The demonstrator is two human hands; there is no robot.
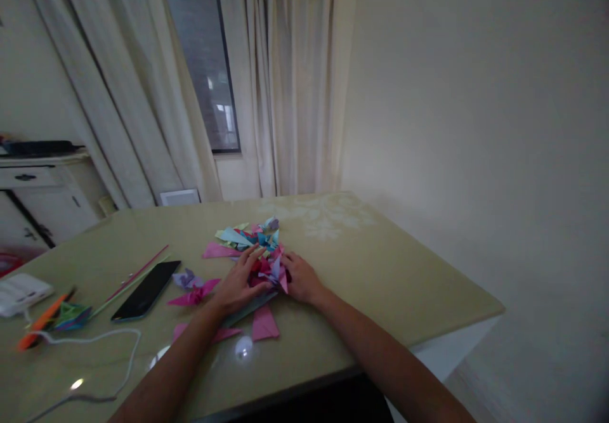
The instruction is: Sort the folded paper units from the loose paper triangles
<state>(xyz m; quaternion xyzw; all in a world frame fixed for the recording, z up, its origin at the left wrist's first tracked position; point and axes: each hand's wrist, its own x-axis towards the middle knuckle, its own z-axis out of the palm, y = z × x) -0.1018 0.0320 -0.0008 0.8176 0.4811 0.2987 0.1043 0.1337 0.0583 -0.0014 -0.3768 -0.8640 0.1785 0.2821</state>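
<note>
A heap of folded coloured paper pieces point(252, 242), pink, blue, green and purple, lies in the middle of the olive table point(380, 271). My left hand point(238, 283) rests flat on the near side of the heap, fingers stretched out over the pink and red pieces. My right hand point(299, 277) is at the heap's right edge, fingers curled into the paper; what they grip is hidden. A pink paper triangle point(264, 323) lies just in front of my hands. A folded pink and purple paper figure point(193, 290) sits to the left of my left hand.
A dark phone point(146, 290) lies left of the heap, beside thin pink and green sticks point(137, 277). Further left are a white box point(21, 293), an orange pen point(40, 321), a small folded paper point(71, 316) and a white cable point(95, 359). Curtains, a window and a cabinet stand behind.
</note>
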